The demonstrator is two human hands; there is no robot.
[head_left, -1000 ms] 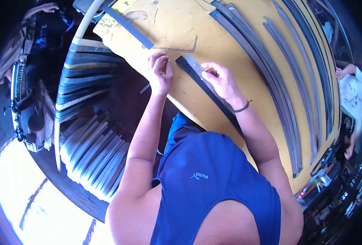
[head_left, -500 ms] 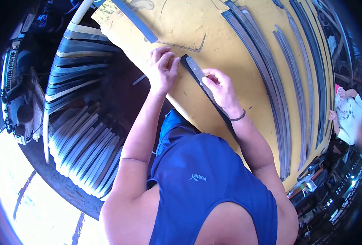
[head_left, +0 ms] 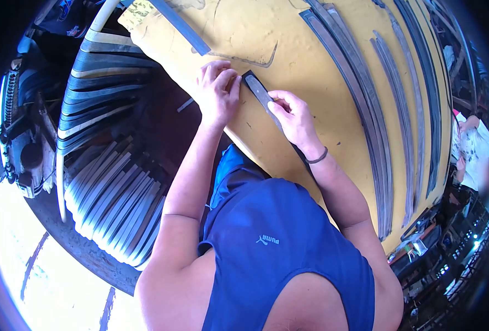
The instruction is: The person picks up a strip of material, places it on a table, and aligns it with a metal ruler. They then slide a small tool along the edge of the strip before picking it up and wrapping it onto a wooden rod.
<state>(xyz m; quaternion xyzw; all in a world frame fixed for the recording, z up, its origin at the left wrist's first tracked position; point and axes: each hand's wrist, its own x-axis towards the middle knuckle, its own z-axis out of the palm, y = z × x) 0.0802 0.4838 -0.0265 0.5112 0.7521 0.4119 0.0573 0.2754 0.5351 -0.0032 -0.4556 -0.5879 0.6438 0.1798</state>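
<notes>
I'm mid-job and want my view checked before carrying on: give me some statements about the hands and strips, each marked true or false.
1. The right hand holds a thin grey flat strip. True.
2. It lies crosswise over the long black strip. False: it runs lengthwise along the long black strip.
3. The left hand grasps another strip. False: no strip shows in the left hand.
4. A thin dark band circles the right wrist. True.

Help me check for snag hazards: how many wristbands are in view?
1: a dark wristband, around the wrist of the right hand, which pinches the grey strip. The left hand wears none. The person at far right may have others, hidden or too small to tell.
</notes>
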